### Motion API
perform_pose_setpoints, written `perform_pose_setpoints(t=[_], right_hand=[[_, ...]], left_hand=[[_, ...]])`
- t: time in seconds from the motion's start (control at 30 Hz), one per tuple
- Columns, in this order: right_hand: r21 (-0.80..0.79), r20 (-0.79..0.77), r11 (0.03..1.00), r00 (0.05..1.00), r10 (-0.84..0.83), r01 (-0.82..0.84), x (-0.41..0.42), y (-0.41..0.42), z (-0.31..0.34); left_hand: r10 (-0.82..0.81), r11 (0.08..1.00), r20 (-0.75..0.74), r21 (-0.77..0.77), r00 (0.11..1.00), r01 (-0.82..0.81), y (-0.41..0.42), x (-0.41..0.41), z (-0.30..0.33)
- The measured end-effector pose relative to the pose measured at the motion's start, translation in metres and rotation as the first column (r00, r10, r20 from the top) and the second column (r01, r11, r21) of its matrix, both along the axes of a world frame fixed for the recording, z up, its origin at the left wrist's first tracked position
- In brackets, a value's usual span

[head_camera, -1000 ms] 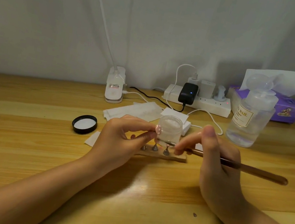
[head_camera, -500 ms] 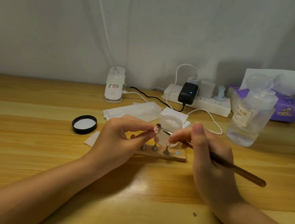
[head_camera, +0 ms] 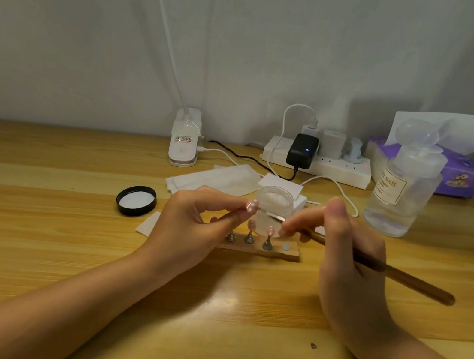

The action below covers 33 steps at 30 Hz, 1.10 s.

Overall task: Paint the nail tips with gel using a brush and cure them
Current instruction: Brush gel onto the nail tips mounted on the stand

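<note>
My left hand [head_camera: 199, 223] pinches a small stand carrying a pale pink nail tip [head_camera: 252, 206], lifted above the wooden holder strip [head_camera: 280, 251]. My right hand [head_camera: 349, 256] grips a brown-handled brush [head_camera: 408, 280], and the bristle end touches the lifted nail tip. Two more pink nail tips [head_camera: 269, 232] stand on metal pegs in the strip. An open clear gel jar [head_camera: 275, 202] sits just behind the strip. The white clip-on curing lamp [head_camera: 184, 141] stands at the back by the wall.
The jar's black lid [head_camera: 136, 201] lies left of the strip. White wipes [head_camera: 216, 179] lie behind the jar. A clear pump bottle [head_camera: 401, 189], a purple tissue pack [head_camera: 461, 177] and a power strip [head_camera: 317, 163] with cables line the back of the wooden desk [head_camera: 34, 207].
My right hand lifted the brush from near the pegs up to the nail tip held by my left hand. The brush handle swung lower on the right. My left hand stayed put.
</note>
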State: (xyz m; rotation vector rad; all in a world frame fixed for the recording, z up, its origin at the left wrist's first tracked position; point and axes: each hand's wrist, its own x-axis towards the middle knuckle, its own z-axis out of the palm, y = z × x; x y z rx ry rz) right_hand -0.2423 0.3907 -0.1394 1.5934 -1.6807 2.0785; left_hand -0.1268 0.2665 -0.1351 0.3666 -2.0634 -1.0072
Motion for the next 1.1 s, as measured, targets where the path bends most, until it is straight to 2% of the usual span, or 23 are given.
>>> perform_pose_setpoints(t=[0.17,0.37,0.47,0.8,1.0,1.1], right_hand=[[0.066,0.025,0.997,0.999,0.025,-0.027,0.0008,-0.0008,-0.0018],[-0.022,0.05,1.0,0.999,-0.01,0.011,-0.0026,0.0015,0.0002],[-0.002,0.073,0.998,0.996,-0.058,0.058,-0.0062,-0.0005,-0.0006],[0.084,-0.16,0.995,0.986,-0.04,0.054,-0.0016,-0.0015,0.0012],[0.031,-0.113,0.998,0.993,-0.046,0.05,-0.0031,0.0016,0.0014],[0.106,-0.115,0.993,0.992,-0.045,0.057,-0.0031,-0.0013,0.0018]], left_hand=[[0.01,1.0,-0.011,0.002,1.0,-0.01,0.0006,-0.0006,0.0004],[-0.015,0.999,-0.059,-0.051,0.998,0.012,0.001,0.0007,0.0021],[-0.021,1.0,-0.065,-0.01,0.998,0.02,0.0018,0.001,0.0025],[-0.007,1.0,-0.041,-0.028,0.999,0.006,0.0008,0.0016,0.0023],[0.004,0.999,-0.027,-0.033,1.0,-0.005,-0.0006,0.0012,0.0018],[0.013,1.0,-0.038,-0.014,0.999,-0.013,-0.0008,0.0007,0.0017]])
